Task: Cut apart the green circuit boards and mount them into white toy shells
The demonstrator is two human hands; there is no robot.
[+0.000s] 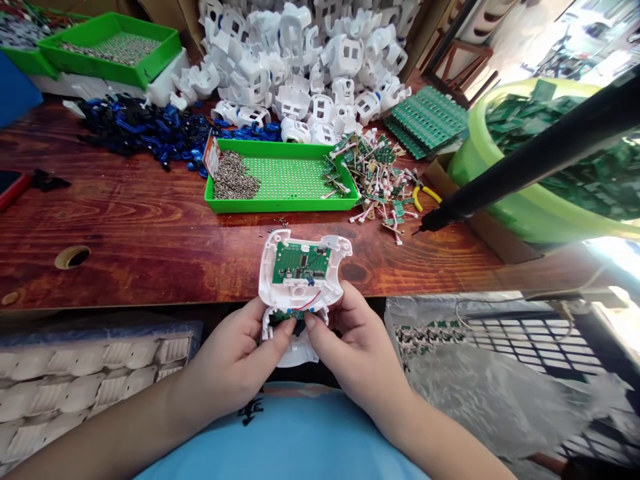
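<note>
Both hands hold a white plastic housing [267,283] at the table's front edge. Fixed inside its upper part is a green circuit board [295,261], with a red wire and a white connector below it. My left hand [245,353] is closed on the left side, its thumb on a smaller board [285,315] in the lower part. My right hand [353,340] grips the right side, its thumb pressed close to the left one. The fingers beneath the housing are hidden. A further white curved part [299,353] hangs below the thumbs.
Behind the housing, a green tray [280,205] holds small screws. Wired boards [377,177], yellow-handled pliers [425,193] and a stack of green boards [425,120] lie rightward. A black electric screwdriver [525,160] slants in front of a green tub [480,167]. White housings [295,67] are heaped behind.
</note>
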